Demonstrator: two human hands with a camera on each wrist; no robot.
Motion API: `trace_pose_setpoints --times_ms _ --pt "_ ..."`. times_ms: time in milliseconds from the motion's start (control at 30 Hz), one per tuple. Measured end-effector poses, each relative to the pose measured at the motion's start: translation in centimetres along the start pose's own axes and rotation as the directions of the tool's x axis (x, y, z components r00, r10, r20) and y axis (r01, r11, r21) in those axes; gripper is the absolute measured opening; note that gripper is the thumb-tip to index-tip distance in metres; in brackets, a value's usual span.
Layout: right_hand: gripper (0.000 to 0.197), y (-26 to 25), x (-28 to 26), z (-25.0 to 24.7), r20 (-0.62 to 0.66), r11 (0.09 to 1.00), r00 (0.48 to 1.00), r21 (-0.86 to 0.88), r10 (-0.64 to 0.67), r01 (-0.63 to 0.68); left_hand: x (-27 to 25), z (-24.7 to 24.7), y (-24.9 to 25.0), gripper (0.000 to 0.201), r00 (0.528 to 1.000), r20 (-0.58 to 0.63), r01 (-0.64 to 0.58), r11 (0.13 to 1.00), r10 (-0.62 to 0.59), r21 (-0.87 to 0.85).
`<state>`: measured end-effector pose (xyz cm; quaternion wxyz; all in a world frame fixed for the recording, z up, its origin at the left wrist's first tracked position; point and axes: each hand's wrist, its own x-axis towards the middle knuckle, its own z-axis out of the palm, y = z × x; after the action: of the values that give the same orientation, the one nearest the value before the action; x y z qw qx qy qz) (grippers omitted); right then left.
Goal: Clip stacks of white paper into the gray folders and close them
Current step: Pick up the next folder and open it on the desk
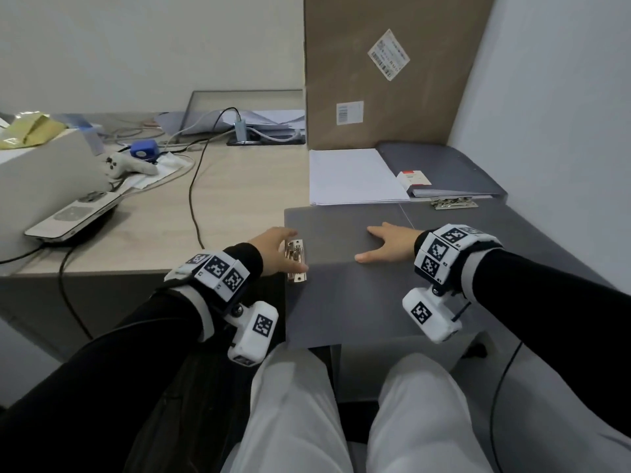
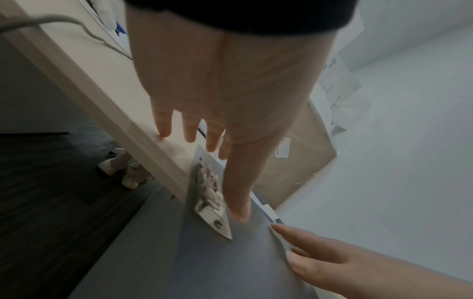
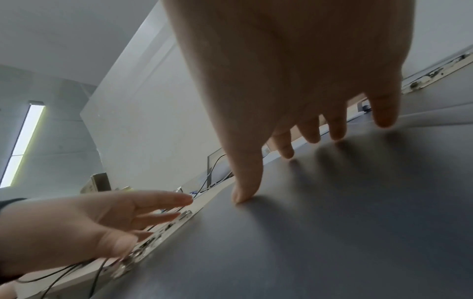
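Observation:
An open gray folder lies flat at the table's front edge, its metal clip at the left edge. My left hand hovers with straight, spread fingers over the clip, the thumb alongside it. Flat on the folder to the right rests my right hand, with straight fingers and its thumb touching the surface. A stack of white paper lies behind the folder. More gray folders are piled at the back right, with another clip in front.
A tall cardboard box stands behind the paper. On the wooden desk to the left lie cables, a game controller, a blue device and a white device. A white wall closes the right side.

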<state>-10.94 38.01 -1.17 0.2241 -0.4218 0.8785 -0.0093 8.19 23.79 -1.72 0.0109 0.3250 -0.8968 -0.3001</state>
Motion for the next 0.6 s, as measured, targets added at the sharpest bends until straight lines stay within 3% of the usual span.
trace_pose_setpoints --times_ms 200,333,433,533,600 --pt "0.098 1.2 1.1 0.4 0.079 0.998 0.997 -0.059 0.018 -0.013 1.3 -1.2 -1.1 0.082 0.967 0.253 -0.077 0.976 0.024 0.202" --pt "0.097 1.7 1.3 1.0 0.082 0.999 0.997 -0.052 0.003 0.002 1.8 -0.6 -1.5 0.099 0.986 0.163 -0.087 0.947 0.038 0.308" --pt "0.097 1.8 1.3 1.2 0.075 1.000 0.997 -0.028 -0.002 0.004 1.2 -0.2 -0.8 0.092 0.995 0.088 -0.067 0.929 0.037 0.365" --pt "0.096 1.7 1.1 1.2 0.069 1.000 0.998 -0.022 -0.004 0.006 1.4 -1.3 -1.2 0.062 0.996 0.084 0.007 0.969 -0.028 0.248" --pt "0.096 1.6 0.8 1.1 0.066 1.000 0.998 -0.018 -0.001 0.002 2.0 -2.1 -1.3 0.064 0.992 0.037 0.122 0.993 -0.122 -0.005"
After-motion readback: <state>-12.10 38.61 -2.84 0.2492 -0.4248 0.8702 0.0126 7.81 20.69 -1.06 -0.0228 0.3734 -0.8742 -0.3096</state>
